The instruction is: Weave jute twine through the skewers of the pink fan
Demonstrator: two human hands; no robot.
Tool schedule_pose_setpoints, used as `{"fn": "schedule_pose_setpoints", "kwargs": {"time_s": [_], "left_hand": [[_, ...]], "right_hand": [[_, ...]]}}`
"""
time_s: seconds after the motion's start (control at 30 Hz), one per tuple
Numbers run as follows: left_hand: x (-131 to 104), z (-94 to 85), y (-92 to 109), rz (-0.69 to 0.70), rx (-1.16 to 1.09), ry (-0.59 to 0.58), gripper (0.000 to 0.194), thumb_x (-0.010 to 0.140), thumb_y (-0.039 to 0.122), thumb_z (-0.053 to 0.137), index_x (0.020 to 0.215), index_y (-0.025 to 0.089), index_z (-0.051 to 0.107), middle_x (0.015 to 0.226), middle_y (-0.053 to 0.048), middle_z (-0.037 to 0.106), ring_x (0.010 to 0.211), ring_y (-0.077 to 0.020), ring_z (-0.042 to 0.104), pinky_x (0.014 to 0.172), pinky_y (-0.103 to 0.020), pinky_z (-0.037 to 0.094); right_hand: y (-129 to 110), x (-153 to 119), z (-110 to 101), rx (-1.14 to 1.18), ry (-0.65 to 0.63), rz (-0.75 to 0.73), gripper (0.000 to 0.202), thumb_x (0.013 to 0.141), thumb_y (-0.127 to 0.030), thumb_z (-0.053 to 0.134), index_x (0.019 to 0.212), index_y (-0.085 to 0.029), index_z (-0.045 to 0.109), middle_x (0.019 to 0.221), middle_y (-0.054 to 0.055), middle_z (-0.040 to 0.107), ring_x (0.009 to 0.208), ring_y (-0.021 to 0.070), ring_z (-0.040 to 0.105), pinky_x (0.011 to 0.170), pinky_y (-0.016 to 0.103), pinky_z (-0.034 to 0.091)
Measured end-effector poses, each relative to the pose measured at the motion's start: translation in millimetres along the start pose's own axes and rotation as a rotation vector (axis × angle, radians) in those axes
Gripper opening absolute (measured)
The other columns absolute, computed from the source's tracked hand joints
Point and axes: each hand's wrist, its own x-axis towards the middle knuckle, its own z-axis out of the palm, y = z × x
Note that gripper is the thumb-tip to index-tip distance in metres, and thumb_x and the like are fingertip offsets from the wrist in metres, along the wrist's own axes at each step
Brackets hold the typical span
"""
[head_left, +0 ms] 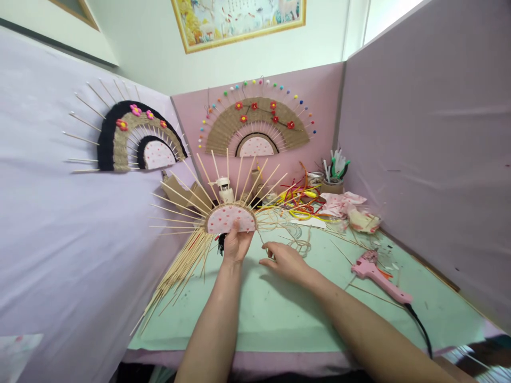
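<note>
- Seen from the head camera, lilac panels (pixel 423 159) and a pink panel (pixel 187 114) enclose a pale green tabletop (pixel 279 324); two decorated fans, a black-banded one (pixel 106 141) and a tan one (pixel 223 130), hang on them, perhaps as models within sight.
- The glue gun (pixel 377 277) lies to the right, its handle towards the person, likely for easy reach; a bundle of loose sticks (pixel 181 271) lies to the left.
- The left hand (pixel 238 246) is clamped on the lower edge of the half-round base (pixel 221 219), thumb across the dotted face, seemingly so the radiating sticks (pixel 228 173) stay free above.
- The base therefore sits upright just above that grip, over the table.
- The right hand (pixel 275 256) is below the base's right corner, thumb and forefinger slightly apart; twine (pixel 260 236) runs from there to its fingertips, but whether it is pinched I cannot tell.
</note>
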Motion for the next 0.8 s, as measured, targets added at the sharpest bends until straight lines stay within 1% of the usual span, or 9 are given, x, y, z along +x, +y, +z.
{"fn": "schedule_pose_setpoints", "kwargs": {"time_s": [0.13,0.3,0.37,0.43,0.5,0.6,0.63,0.7,0.8], "left_hand": [[1.3,-0.6,6.6,0.059,0.057,0.015,0.03,0.071,0.024,0.067,0.1,0.024,0.059,0.114,-0.003,0.06,0.11,-0.0168,0.052,0.093,-0.034,0.041],[6.9,-5.9,17.7,0.166,0.014,0.076,0.027,0.073,0.022,0.065,0.099,0.025,0.059,0.113,-0.002,0.061,0.11,-0.0156,0.052,0.093,-0.034,0.042],[8.2,-7.8,19.3,0.171,-0.019,0.074,0.025,0.073,0.02,0.065,0.097,0.025,0.059,0.111,-0.001,0.062,0.108,-0.0142,0.052,0.093,-0.033,0.041],[8.2,-8.2,18.8,0.162,-0.027,0.054,0.027,0.072,0.02,0.066,0.098,0.025,0.059,0.11,0.0,0.062,0.108,-0.0135,0.052,0.094,-0.033,0.041],[7.0,-6.9,16.8,0.149,-0.011,0.034,0.03,0.071,0.02,0.067,0.1,0.026,0.059,0.111,0.0,0.062,0.108,-0.0138,0.052,0.095,-0.034,0.04],[4.1,-2.9,12.9,0.137,0.037,0.017,0.035,0.069,0.021,0.069,0.102,0.026,0.058,0.114,-0.001,0.06,0.109,-0.0153,0.052,0.095,-0.036,0.039],[3.0,-1.4,11.4,0.133,0.056,0.012,0.036,0.069,0.021,0.069,0.102,0.026,0.058,0.115,-0.002,0.06,0.11,-0.0159,0.052,0.096,-0.036,0.039],[0.8,1.5,8.1,0.124,0.085,-0.001,0.035,0.068,0.02,0.07,0.101,0.026,0.059,0.114,-0.002,0.06,0.11,-0.0165,0.051,0.096,-0.036,0.038],[-2.5,5.8,1.5,0.107,0.112,-0.031,0.033,0.067,0.019,0.07,0.098,0.025,0.06,0.111,-0.001,0.061,0.109,-0.0162,0.052,0.097,-0.036,0.037]], "right_hand": [[18.0,1.5,-6.2,-0.083,0.003,0.203,0.032,0.077,-0.044,0.055,0.099,-0.021,0.059,0.085,0.008,0.067,0.08,0.0228,0.061,0.06,0.027,0.037],[53.5,3.4,-33.3,-0.158,0.043,0.533,0.033,0.076,-0.044,0.055,0.096,-0.018,0.06,0.091,0.014,0.066,0.082,0.0263,0.061,0.058,0.029,0.036],[61.9,3.9,-40.5,-0.16,0.081,0.592,0.032,0.076,-0.043,0.055,0.093,-0.017,0.061,0.092,0.015,0.066,0.082,0.0262,0.061,0.058,0.029,0.036],[63.6,4.3,-41.9,-0.114,0.088,0.527,0.03,0.076,-0.042,0.055,0.092,-0.018,0.061,0.089,0.012,0.066,0.081,0.0243,0.06,0.06,0.029,0.037],[59.0,4.7,-38.7,-0.019,0.044,0.331,0.028,0.074,-0.04,0.059,0.093,-0.019,0.061,0.09,0.009,0.066,0.082,0.0217,0.06,0.064,0.028,0.038],[44.5,4.7,-32.8,0.108,0.015,0.016,0.036,0.067,-0.042,0.066,0.097,-0.021,0.061,0.098,0.006,0.064,0.09,0.0209,0.057,0.075,0.031,0.04],[38.8,4.5,-31.7,0.131,0.054,-0.044,0.038,0.067,-0.043,0.067,0.097,-0.021,0.061,0.1,0.006,0.063,0.093,0.0213,0.056,0.079,0.032,0.039],[27.6,3.5,-31.1,0.167,0.199,-0.11,0.033,0.071,-0.044,0.063,0.094,-0.02,0.06,0.097,0.006,0.063,0.093,0.0211,0.055,0.084,0.035,0.038],[14.2,1.0,-31.9,0.254,0.418,-0.185,0.022,0.08,-0.036,0.054,0.094,-0.02,0.058,0.09,0.006,0.061,0.086,0.0191,0.054,0.082,0.035,0.04]]}}
